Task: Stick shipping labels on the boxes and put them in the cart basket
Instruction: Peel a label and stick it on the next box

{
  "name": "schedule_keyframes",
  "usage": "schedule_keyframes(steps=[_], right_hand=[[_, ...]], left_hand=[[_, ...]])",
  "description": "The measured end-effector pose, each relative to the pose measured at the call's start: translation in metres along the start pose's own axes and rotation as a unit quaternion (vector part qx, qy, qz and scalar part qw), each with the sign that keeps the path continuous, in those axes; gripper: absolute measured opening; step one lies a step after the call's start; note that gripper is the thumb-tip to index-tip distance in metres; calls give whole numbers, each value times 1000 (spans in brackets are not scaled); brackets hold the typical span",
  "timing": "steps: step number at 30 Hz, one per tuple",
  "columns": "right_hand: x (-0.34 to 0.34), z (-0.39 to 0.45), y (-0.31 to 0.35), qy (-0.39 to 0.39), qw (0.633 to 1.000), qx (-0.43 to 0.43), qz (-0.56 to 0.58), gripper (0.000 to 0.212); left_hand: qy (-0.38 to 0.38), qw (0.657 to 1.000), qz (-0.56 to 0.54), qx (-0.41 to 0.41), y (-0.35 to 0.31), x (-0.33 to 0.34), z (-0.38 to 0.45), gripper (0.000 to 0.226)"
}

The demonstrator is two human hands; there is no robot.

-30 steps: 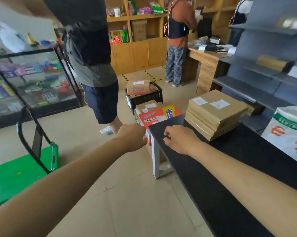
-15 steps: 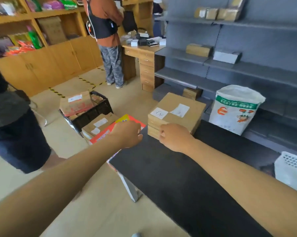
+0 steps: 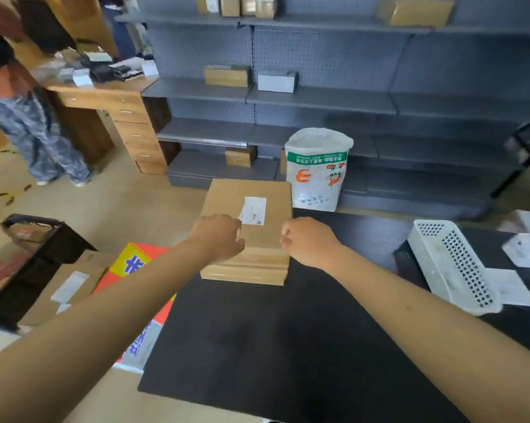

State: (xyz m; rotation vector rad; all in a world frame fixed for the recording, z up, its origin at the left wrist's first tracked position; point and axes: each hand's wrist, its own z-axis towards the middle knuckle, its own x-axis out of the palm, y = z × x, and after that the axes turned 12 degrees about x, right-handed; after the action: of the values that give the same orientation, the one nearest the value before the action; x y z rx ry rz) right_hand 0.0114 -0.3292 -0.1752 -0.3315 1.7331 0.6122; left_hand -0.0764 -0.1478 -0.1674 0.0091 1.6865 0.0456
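A stack of flat brown cardboard boxes (image 3: 257, 184) lies at the far left end of the black table (image 3: 257, 331). The top box carries a white shipping label (image 3: 253, 210). My left hand (image 3: 218, 238) hovers over the near left part of the top box, fingers curled, nothing seen in it. My right hand (image 3: 309, 241) is at the stack's right edge, also curled, its fingertips close to the box side. A black basket (image 3: 44, 239) holding labelled parcels stands on the floor to the left.
A white perforated tray (image 3: 452, 264) and loose label sheets (image 3: 526, 250) lie on the table's right side. A white sack (image 3: 317, 169) stands behind the stack, before grey shelves (image 3: 318, 99). A red-and-yellow carton (image 3: 135, 264) sits below the table's left edge. A person (image 3: 34, 132) stands by a wooden desk.
My view has swung right and closer to the table. Both curled hands have moved from the table's corner up to the box stack, the left one now over its top.
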Motion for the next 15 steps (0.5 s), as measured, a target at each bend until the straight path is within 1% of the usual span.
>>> schedule_keyframes(steps=[5,12,15], right_hand=[[4,32,-6,1,999,27,26,25],[18,71,-3,7,985,119,121,22],[23,85,-3,2,978,158,139,22]], left_hand=[[3,1000,-22,-11,17,4,29,33],[10,983,-171,-73,57,23,51,22],[16,972,-214,-99,75,30,61,21]])
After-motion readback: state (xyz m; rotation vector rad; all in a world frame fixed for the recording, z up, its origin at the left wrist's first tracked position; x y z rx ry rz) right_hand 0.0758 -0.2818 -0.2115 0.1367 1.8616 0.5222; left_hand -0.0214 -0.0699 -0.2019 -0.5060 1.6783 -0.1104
